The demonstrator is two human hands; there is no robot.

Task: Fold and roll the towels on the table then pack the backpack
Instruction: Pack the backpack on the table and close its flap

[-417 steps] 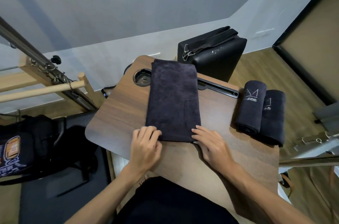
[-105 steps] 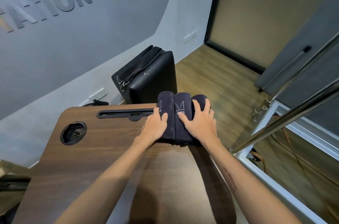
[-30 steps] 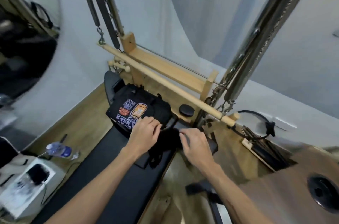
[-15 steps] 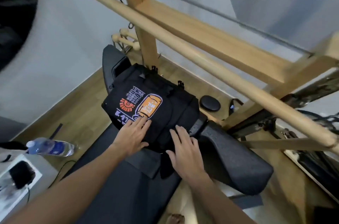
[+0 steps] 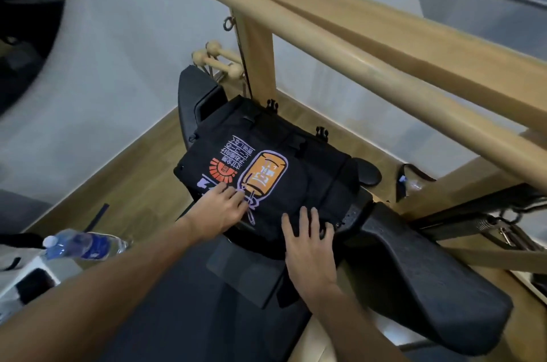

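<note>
While backpack (image 5: 296,172) lies flat, left hand (image 5: 220,209) and right hand (image 5: 309,246) fingers (straight, spread) press it.

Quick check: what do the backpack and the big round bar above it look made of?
Backpack: looks like matte black woven fabric; it creases softly and carries a printed orange and purple graphic. Round bar: looks like light varnished wood, with pale grain and a faint sheen.
</note>
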